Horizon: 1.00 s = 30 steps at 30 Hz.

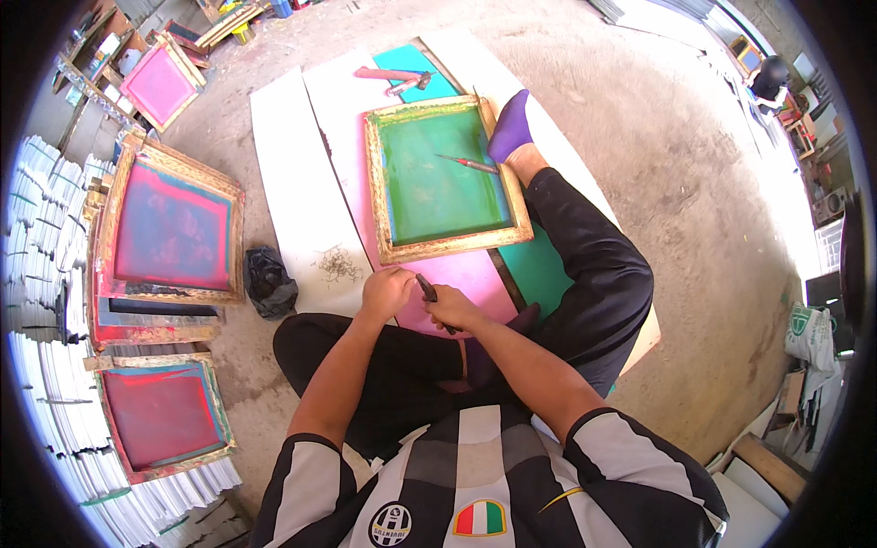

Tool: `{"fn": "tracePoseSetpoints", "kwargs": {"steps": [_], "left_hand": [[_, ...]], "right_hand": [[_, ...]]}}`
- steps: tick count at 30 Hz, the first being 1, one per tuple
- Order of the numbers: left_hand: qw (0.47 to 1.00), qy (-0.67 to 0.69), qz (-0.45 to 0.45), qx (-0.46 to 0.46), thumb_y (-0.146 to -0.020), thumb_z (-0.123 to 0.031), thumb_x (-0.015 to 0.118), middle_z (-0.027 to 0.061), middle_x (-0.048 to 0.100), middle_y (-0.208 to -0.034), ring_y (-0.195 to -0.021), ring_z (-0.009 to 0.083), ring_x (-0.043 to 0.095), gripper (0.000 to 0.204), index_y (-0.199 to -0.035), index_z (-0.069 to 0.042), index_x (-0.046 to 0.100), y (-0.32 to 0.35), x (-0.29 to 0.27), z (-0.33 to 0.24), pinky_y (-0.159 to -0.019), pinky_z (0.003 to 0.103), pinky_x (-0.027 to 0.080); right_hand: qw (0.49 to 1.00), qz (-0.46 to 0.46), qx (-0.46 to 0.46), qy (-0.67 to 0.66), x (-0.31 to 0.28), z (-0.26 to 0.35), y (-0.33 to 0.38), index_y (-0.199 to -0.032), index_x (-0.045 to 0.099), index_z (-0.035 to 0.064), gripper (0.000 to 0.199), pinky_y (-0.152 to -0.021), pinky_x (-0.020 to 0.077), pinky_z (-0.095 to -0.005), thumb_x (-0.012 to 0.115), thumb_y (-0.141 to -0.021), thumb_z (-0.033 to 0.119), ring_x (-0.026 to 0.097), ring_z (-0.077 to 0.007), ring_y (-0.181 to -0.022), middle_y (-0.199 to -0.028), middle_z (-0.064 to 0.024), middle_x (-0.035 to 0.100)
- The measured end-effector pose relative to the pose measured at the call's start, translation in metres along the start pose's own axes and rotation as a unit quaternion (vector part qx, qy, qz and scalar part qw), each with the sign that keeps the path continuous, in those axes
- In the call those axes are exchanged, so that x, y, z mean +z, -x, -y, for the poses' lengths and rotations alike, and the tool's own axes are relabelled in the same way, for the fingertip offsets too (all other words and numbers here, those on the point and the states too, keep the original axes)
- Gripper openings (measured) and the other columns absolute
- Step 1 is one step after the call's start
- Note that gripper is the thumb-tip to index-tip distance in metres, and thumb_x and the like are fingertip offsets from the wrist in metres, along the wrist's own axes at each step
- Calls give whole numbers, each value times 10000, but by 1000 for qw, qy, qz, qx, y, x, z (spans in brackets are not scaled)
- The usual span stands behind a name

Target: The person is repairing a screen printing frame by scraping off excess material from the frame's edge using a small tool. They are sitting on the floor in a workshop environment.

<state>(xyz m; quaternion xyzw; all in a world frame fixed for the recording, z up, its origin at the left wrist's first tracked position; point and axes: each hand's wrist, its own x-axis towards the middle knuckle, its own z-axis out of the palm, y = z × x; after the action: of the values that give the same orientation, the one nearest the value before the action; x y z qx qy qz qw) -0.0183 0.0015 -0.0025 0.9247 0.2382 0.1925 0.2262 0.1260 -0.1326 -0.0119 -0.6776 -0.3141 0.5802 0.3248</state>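
Observation:
My right hand (449, 308) is closed around a dark, narrow hand tool (427, 289), whose kind I cannot make out. Just left of it, my left hand (387, 294) has its fingers curled in near the tool's upper end; anything in them is hidden. Beyond both hands lies a wooden screen-printing frame (448, 247) with green mesh (438, 196). A thin screwdriver (477, 165) with a red and dark handle rests across its right part. My foot in a purple sock (512, 128) presses at the frame's upper right side.
Small thin bits (340, 265) lie heaped on the white board (283, 173). A red-handled hammer (393, 75) lies past the frame. To the left are a black plastic bag (269, 283), other screen frames (235, 228) and stacked white sheets (41, 201). Another person (770, 82) is far right.

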Motion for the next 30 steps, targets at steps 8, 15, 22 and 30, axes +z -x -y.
{"fn": "tracePoseSetpoints", "kwargs": {"steps": [8, 15, 22, 30], "left_hand": [[934, -117, 46, -333, -882, -270, 720, 165, 757, -926, -927, 350, 738, 192, -943, -95, 772, -9, -25, 21, -795, 476, 591], [824, -26, -3, -566, -876, -396, 752, 186, 753, -1087, -1006, 381, 726, 381, -1067, -66, 759, -6, -52, 78, -847, 476, 581], [873, 58, 24, -483, -889, -483, 708, 180, 757, -1069, -1009, 368, 724, 451, -1030, -59, 769, -20, -41, 57, -870, 491, 561], [897, 34, 94, -431, -919, -463, 677, 174, 758, -1051, -1004, 372, 723, 442, -1072, -56, 758, -30, -26, 24, -853, 484, 569]], "right_hand": [[978, -101, 67, -168, -46, -29, -18, -1159, 557, -72, 282, -575, 573, -393, 634, -915, 49, 666, -255, -637, -802, -164, 638], [972, -186, 125, -76, -82, -20, -43, -952, 593, -127, 180, -427, 517, -421, 590, -868, 33, 653, -287, -538, -703, -187, 616], [966, -202, 157, 19, -84, -5, -51, -947, 591, -128, 171, -415, 513, -435, 552, -878, 23, 636, -276, -519, -688, -190, 609], [955, -186, 175, 151, -70, 40, -31, -847, 627, -109, 218, -420, 525, -433, 500, -897, 63, 658, -256, -514, -671, -185, 647]]}}
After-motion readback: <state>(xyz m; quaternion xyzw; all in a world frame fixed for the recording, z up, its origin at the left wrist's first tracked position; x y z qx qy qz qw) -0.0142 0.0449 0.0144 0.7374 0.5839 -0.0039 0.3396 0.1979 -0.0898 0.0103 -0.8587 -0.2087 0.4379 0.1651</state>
